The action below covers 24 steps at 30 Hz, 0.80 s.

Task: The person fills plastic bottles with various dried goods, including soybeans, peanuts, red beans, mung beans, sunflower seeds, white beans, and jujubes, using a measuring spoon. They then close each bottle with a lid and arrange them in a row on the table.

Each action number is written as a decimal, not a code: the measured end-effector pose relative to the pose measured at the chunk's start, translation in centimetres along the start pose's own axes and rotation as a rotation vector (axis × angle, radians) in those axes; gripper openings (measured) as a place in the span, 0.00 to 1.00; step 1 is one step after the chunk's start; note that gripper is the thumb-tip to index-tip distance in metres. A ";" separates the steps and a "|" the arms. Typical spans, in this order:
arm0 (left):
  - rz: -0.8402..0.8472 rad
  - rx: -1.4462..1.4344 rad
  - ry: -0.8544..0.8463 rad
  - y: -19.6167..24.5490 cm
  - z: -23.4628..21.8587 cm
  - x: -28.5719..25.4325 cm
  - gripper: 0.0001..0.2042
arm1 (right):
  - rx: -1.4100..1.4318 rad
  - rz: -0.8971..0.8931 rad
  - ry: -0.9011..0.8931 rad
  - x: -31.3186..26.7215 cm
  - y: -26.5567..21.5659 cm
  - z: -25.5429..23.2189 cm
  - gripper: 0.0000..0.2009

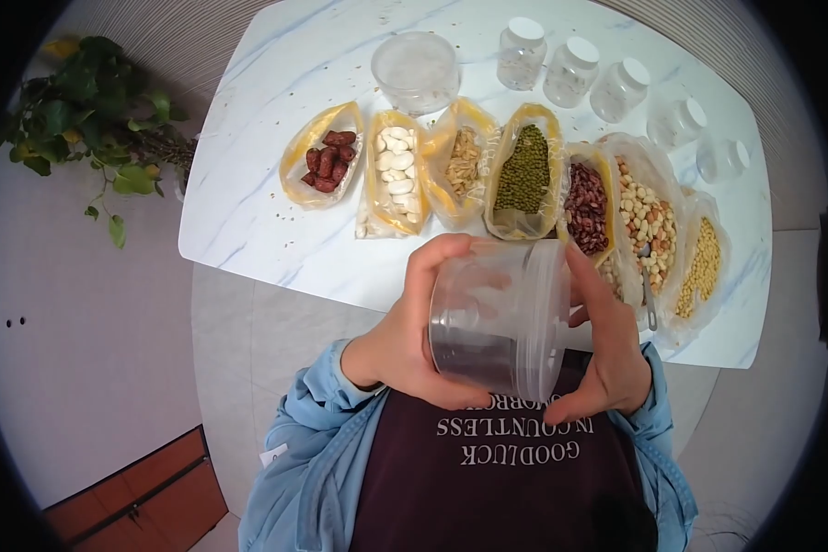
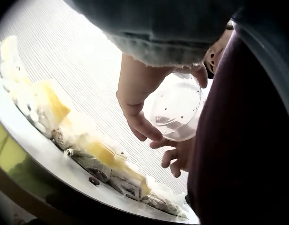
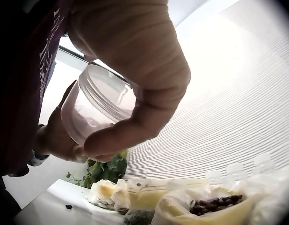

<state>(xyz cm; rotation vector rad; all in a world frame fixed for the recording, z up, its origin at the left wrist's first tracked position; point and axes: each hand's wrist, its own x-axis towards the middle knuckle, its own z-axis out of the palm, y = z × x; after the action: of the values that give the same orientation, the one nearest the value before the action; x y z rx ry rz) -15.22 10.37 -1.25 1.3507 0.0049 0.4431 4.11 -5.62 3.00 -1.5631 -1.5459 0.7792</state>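
Above the near edge of the table, a clear plastic jar (image 1: 478, 317) lies on its side in the air between both hands. My left hand (image 1: 396, 331) grips its body near the base, thumb on one side and fingers on the other. My right hand (image 1: 614, 345) curls round the translucent ridged lid (image 1: 543, 322) at the other end. Seen from the right wrist, bent fingers (image 3: 118, 138) lie along the lid's rim. In the left wrist view the round base (image 2: 177, 110) shows small dark specks.
Open bags of red dates (image 1: 329, 163), white beans (image 1: 396, 166), mung beans (image 1: 524, 175), dark red beans (image 1: 586, 204), peanuts (image 1: 647, 221) and yellow beans (image 1: 699, 267) cross the white table (image 1: 276, 253). Behind stand a round tub (image 1: 416, 72) and several white-capped jars (image 1: 572, 72). A spoon (image 1: 650, 304) rests among the peanuts.
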 end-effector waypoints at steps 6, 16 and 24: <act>-0.458 -0.368 -0.071 1.6 0.2 0.2 0.57 | -0.119 -0.297 0.133 0.6 -0.5 1.0 0.55; -0.513 -0.461 -0.073 1.5 0.5 0.4 0.56 | -0.094 -0.301 0.184 0.5 -0.6 1.6 0.50; -0.098 0.077 -0.063 0.3 1.0 0.4 0.58 | -0.089 -0.161 0.248 0.1 -0.8 1.3 0.55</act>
<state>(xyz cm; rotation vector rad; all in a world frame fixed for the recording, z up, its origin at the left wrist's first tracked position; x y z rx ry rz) -14.69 9.62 -0.64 1.4328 0.0365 0.3209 2.61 -5.44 2.99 -1.5133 -1.5163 0.4155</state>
